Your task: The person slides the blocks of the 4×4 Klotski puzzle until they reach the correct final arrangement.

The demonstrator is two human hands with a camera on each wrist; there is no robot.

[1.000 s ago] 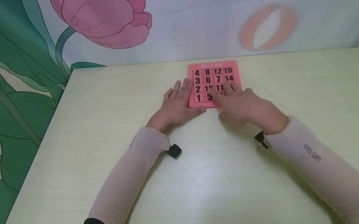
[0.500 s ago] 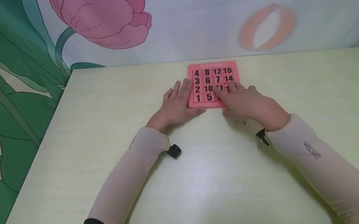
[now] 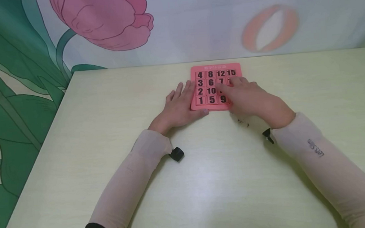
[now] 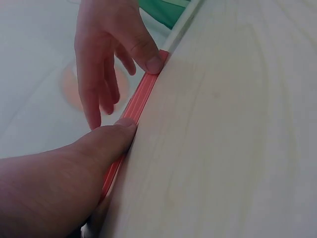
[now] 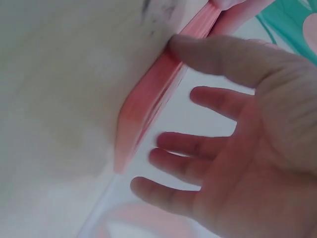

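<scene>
A pink board of numbered tiles (image 3: 214, 108) lies flat near the table's far edge. My left hand (image 3: 178, 109) rests at its left side, fingers extended along that side and thumb against the near edge. Over the right part of the board is my right hand (image 3: 249, 99), index fingertip by the 7 and 11 tiles, covering several tiles of the right column. The right wrist view shows the right thumb (image 5: 198, 52) touching the board's side (image 5: 148, 94), other fingers loosely spread. Both thumbs meet the board's edge (image 4: 143, 94) in the left wrist view.
The pale wooden table (image 3: 188, 186) extends around the board. Behind its far edge hangs a light backdrop (image 3: 194, 22) printed with flowers and green leaves. Small dark marks (image 3: 243, 122) show on the table below my right hand.
My right hand has shifted right and slightly away across the board, uncovering the 10 and 9 tiles and covering the 14. The left hand stays in place.
</scene>
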